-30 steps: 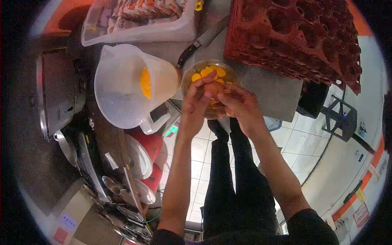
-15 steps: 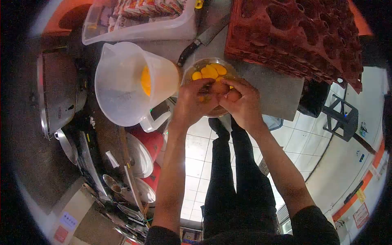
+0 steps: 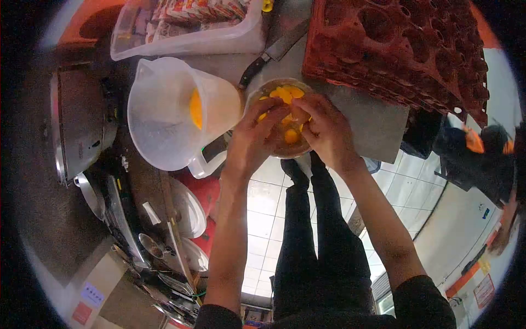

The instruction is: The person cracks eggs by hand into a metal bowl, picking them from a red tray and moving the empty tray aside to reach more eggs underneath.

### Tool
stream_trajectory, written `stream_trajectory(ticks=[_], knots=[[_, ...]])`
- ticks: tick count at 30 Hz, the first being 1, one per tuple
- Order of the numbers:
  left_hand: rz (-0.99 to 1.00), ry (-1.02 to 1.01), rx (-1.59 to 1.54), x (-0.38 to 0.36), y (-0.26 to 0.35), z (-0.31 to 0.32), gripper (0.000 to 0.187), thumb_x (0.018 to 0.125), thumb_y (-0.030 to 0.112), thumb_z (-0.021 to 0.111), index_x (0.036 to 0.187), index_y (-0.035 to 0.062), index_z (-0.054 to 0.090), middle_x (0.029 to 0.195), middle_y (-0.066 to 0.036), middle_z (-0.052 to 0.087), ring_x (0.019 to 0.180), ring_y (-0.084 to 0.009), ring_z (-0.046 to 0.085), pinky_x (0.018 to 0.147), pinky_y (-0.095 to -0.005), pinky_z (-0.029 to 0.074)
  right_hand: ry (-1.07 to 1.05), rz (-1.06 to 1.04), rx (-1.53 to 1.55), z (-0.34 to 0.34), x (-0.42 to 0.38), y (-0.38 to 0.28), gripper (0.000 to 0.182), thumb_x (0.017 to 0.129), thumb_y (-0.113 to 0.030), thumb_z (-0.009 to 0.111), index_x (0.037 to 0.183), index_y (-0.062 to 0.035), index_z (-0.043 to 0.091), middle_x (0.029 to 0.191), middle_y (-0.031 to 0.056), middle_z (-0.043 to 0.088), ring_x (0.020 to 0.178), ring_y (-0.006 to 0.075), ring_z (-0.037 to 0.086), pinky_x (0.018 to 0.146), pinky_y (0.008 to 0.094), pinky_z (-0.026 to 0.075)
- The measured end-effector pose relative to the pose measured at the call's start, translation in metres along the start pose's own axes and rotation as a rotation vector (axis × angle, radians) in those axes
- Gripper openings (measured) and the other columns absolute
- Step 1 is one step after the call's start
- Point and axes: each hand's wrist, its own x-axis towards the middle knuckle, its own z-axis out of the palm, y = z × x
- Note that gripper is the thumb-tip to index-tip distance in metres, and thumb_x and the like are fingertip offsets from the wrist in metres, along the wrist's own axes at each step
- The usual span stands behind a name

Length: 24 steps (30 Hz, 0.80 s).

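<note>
Grey counter (image 3: 378, 123): jug (image 3: 164, 123), knife (image 3: 280, 50), egg trays (image 3: 383, 52) near bowl (image 3: 289, 154).

White tiled floor (image 3: 261, 205), pale wall (image 3: 457, 241).

Ahead of you to the left, a translucent plastic bin (image 3: 219, 41) held rows of printed packets (image 3: 200, 10), with a small yellow item (image 3: 267, 5) at its right corner. Just beside the bin, a black-handled knife (image 3: 276, 52) lay on the grey counter (image 3: 372, 123), its blade angled away to the right. Farther to your left stood a large metal vessel (image 3: 82, 129); nearer you, white dishes (image 3: 192, 211) lay by a red surface (image 3: 207, 189), with a small metal cup (image 3: 149, 245) beside them. To your right, past a black bag (image 3: 421, 133), a dark-clothed person (image 3: 482, 164) showed blurred above the white tiled floor (image 3: 262, 200).
</note>
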Motion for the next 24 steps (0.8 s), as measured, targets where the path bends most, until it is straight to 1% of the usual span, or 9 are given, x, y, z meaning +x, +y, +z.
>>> stream_trajectory(ticks=[8,11,13,15,16,17,18,20,24], knots=[[0.061,0.120,0.064,0.003,0.019,-0.002,0.042,0.073,0.000,0.073,0.113,0.0079,0.065,0.113,-0.012,0.066,0.107,-0.0312,0.064,0.090,-0.0394,0.054,-0.031,-0.019,0.086,-0.013,0.001,-0.002,0.068,0.072,-0.004,0.076,0.134,-0.0149,0.051,0.125,0.0152,0.054,0.114,0.0329,0.057,0.094,0.0402,0.052],[-0.180,0.071,-0.104,-0.001,0.032,0.002,0.036,0.077,0.008,0.076,0.112,0.0064,0.065,0.112,-0.012,0.067,0.106,-0.0329,0.065,0.087,-0.0395,0.054,-0.060,-0.060,0.246,-0.001,-0.019,0.023,0.069,0.074,-0.007,0.081,0.135,-0.0110,0.049,0.126,0.0153,0.054,0.107,0.0272,0.061,0.090,0.0354,0.055],[-0.428,-0.152,-0.169,-0.003,0.045,0.008,0.039,0.081,0.017,0.075,0.117,0.0059,0.062,0.116,-0.017,0.065,0.110,-0.0342,0.062,0.092,-0.0414,0.050,-0.085,-0.070,0.287,-0.014,-0.032,0.031,0.066,0.078,-0.011,0.080,0.135,-0.0077,0.048,0.127,0.0159,0.055,0.104,0.0254,0.062,0.087,0.0342,0.056],[-0.239,-0.173,-0.138,-0.016,0.045,0.030,0.044,0.083,0.021,0.075,0.121,0.0057,0.060,0.118,-0.018,0.064,0.113,-0.0340,0.061,0.095,-0.0424,0.048,-0.432,0.630,0.673,-0.042,-0.049,0.024,0.059,0.083,-0.016,0.076,0.133,-0.0017,0.048,0.121,0.0147,0.061,0.096,0.0207,0.065,0.083,0.0320,0.057],[-0.072,-0.183,-0.094,-0.020,0.046,0.040,0.048,0.084,0.025,0.074,0.125,0.0055,0.058,0.120,-0.020,0.062,0.116,-0.0339,0.059,0.098,-0.0435,0.045,-0.418,0.625,0.651,-0.052,-0.062,0.031,0.059,0.083,-0.016,0.076,0.133,-0.0017,0.048,0.121,0.0147,0.061,0.096,0.0207,0.065,0.083,0.0320,0.057],[-0.391,-0.187,-0.386,-0.019,0.062,0.046,0.054,0.086,0.027,0.073,0.131,0.0052,0.053,0.122,-0.021,0.061,0.120,-0.0324,0.056,0.104,-0.0438,0.040,-0.261,0.638,0.894,-0.060,-0.084,0.046,0.057,0.084,-0.015,0.075,0.133,-0.0011,0.049,0.117,0.0133,0.063,0.091,0.0196,0.066,0.079,0.0317,0.058],[-0.359,-0.185,-0.393,-0.016,0.066,0.045,0.054,0.086,0.027,0.073,0.131,0.0052,0.053,0.122,-0.021,0.061,0.120,-0.0324,0.056,0.104,-0.0438,0.040,-0.096,0.631,1.135,-0.071,-0.104,0.063,0.055,0.085,-0.014,0.073,0.132,-0.0006,0.049,0.112,0.0118,0.065,0.086,0.0186,0.067,0.076,0.0314,0.058],[-0.213,-0.028,-0.199,-0.006,0.067,0.033,0.054,0.088,0.027,0.071,0.132,0.0030,0.052,0.121,-0.017,0.062,0.117,-0.0312,0.058,0.103,-0.0411,0.041,0.169,0.713,1.071,-0.106,-0.136,0.097,0.058,0.085,-0.010,0.072,0.137,-0.0035,0.047,0.117,0.0116,0.063,0.082,0.0186,0.066,0.066,0.0276,0.056],[-0.301,0.316,-0.511,0.054,0.080,-0.017,0.037,0.097,0.024,0.060,0.127,0.0027,0.056,0.118,-0.011,0.065,0.109,-0.0169,0.060,0.098,-0.0348,0.045,0.458,0.750,0.430,-0.210,-0.155,0.135,0.058,0.086,-0.003,0.069,0.139,-0.0035,0.046,0.117,0.0135,0.062,0.075,0.0162,0.065,0.059,0.0284,0.056]])
